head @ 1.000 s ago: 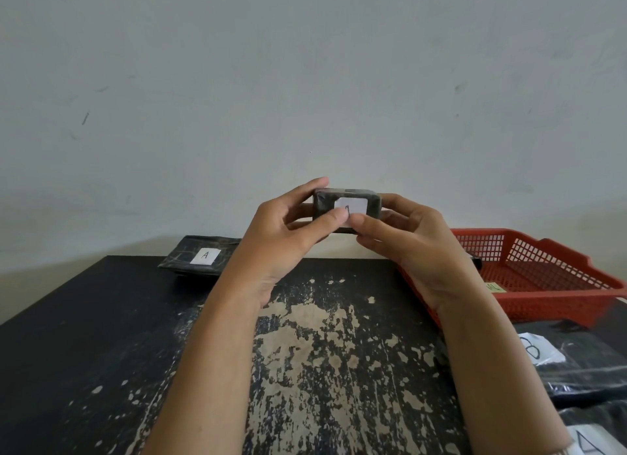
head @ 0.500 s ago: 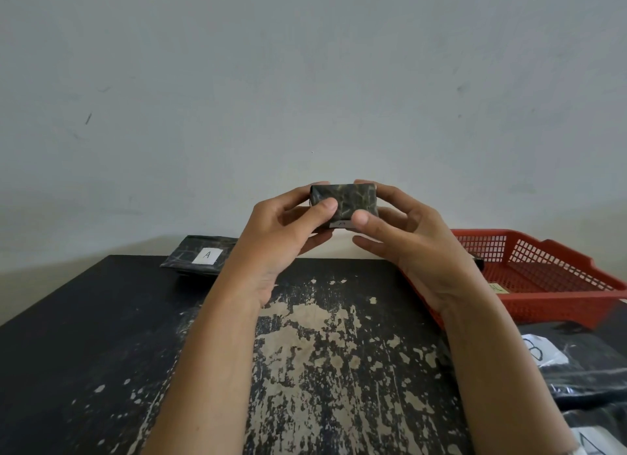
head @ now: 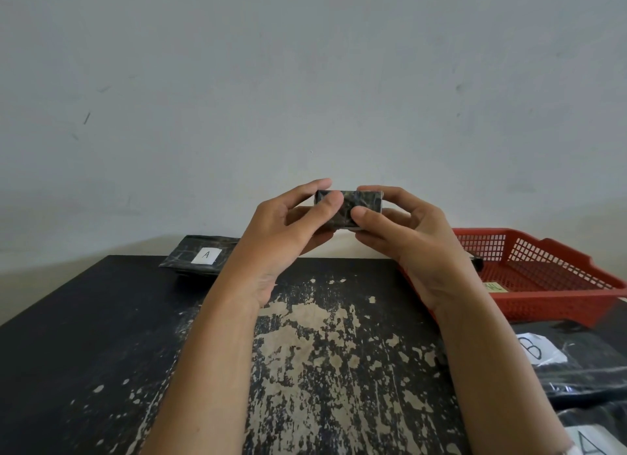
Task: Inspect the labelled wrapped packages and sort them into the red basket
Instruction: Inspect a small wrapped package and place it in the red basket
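Nearest the camera, a B package [head: 556, 356] and an A package [head: 588, 446] lay at the right edge of the tabletop [head: 101, 353], a black surface with its paint worn through down the middle. Above that worn patch, both hands held a small package [head: 351, 207] in the air, clear of the tabletop, its long axis running left to right between them. The left hand [head: 281, 237] gripped its left end and the right hand [head: 410, 244] its right end. Their fingers [head: 330, 202] curled round it, with both thumbs on the near face. Only dark wrapping faced the camera. A sliver of white showed at the lower edge, but no letter could be read. The red basket [head: 543, 305] sat just beyond and to the right of the right hand, so the small package lay up and to the left of it. The right hand appeared the nearer one for the drop. Farther back on the left, the far package [head: 200, 256], marked A, rested at the tabletop's far edge, well apart from the basket. A plain grey-white wall [head: 305, 81], lightly scuffed, closed the scene.
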The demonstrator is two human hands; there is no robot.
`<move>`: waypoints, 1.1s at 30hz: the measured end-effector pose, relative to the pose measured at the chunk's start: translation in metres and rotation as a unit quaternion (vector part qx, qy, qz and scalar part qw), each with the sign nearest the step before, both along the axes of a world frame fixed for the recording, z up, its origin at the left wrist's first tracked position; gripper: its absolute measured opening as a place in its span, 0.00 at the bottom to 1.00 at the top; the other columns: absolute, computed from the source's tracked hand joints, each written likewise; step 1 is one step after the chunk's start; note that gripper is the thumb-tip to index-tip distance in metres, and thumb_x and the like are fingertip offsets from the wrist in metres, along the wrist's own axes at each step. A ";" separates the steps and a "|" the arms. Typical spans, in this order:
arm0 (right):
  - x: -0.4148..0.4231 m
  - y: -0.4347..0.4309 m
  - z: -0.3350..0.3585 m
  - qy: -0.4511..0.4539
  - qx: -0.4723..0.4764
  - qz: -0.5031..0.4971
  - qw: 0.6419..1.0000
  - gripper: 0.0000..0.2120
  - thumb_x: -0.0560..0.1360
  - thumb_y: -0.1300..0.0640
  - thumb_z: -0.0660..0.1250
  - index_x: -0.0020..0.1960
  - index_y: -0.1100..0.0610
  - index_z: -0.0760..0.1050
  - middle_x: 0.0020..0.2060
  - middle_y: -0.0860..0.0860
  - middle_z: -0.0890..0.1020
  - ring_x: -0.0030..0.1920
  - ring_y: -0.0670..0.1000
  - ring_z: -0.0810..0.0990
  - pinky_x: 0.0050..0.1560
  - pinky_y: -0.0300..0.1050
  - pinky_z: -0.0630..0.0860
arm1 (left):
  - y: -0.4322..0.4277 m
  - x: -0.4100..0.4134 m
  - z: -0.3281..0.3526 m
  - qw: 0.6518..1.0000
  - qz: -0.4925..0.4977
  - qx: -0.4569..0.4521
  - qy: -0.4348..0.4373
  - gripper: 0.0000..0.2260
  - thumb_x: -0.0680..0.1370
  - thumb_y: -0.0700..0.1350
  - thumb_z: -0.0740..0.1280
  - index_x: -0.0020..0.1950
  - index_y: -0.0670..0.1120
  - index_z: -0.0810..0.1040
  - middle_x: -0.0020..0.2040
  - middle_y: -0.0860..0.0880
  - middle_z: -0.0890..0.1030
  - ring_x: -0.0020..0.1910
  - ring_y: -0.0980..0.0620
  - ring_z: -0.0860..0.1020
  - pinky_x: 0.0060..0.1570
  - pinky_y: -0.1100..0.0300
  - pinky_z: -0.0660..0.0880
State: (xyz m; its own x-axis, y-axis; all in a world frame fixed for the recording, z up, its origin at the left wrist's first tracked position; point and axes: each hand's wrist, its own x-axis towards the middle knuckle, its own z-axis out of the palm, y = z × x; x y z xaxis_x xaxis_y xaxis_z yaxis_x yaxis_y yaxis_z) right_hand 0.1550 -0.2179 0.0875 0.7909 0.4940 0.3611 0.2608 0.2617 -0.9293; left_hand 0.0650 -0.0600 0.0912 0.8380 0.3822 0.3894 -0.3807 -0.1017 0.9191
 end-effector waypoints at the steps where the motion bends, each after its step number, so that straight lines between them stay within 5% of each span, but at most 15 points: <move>1: 0.000 0.000 0.000 0.001 0.002 0.001 1.000 0.17 0.73 0.57 0.77 0.61 0.53 0.83 0.49 0.57 0.89 0.54 0.53 0.88 0.56 0.43 0.83 | 0.000 0.000 0.000 1.000 0.002 -0.010 -0.004 0.23 0.70 0.56 0.73 0.64 0.51 0.84 0.52 0.48 0.88 0.56 0.53 0.86 0.56 0.59 0.82; 9: -0.003 0.000 0.005 0.027 0.019 0.004 0.999 0.25 0.68 0.42 0.72 0.60 0.54 0.85 0.52 0.54 0.88 0.51 0.50 0.88 0.51 0.42 0.84 | 0.001 0.001 -0.001 0.999 0.014 -0.032 -0.001 0.22 0.70 0.54 0.72 0.62 0.47 0.85 0.55 0.48 0.87 0.56 0.53 0.86 0.54 0.59 0.83; 16: -0.001 -0.001 0.004 0.030 0.023 0.004 0.999 0.24 0.68 0.44 0.72 0.59 0.57 0.84 0.49 0.54 0.88 0.51 0.49 0.87 0.49 0.39 0.83 | -0.003 -0.003 0.003 0.999 0.012 -0.031 0.016 0.18 0.71 0.60 0.69 0.51 0.49 0.87 0.48 0.50 0.88 0.51 0.55 0.86 0.48 0.62 0.83; 26: 0.000 -0.003 0.002 0.002 0.013 0.043 0.999 0.27 0.65 0.49 0.77 0.63 0.55 0.83 0.53 0.53 0.89 0.58 0.51 0.87 0.56 0.42 0.82 | -0.003 -0.002 0.003 0.998 0.035 -0.057 0.010 0.12 0.81 0.50 0.68 0.48 0.44 0.86 0.44 0.49 0.88 0.47 0.55 0.87 0.44 0.63 0.83; 33: 0.003 -0.003 0.000 0.012 0.025 0.041 0.999 0.26 0.66 0.53 0.77 0.63 0.57 0.82 0.54 0.56 0.88 0.58 0.54 0.87 0.58 0.43 0.83 | 0.001 -0.002 -0.002 1.000 0.002 -0.004 0.001 0.24 0.64 0.53 0.77 0.58 0.47 0.85 0.54 0.46 0.88 0.58 0.52 0.85 0.59 0.59 0.81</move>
State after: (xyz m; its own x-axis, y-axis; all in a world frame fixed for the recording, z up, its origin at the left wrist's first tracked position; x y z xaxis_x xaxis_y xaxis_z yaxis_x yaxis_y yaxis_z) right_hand 0.1585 -0.2210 0.0877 0.7573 0.5398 0.3676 0.2141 0.3266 -0.9206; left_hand 0.0629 -0.0594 0.0896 0.8373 0.3888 0.3844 -0.3782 -0.0958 0.9208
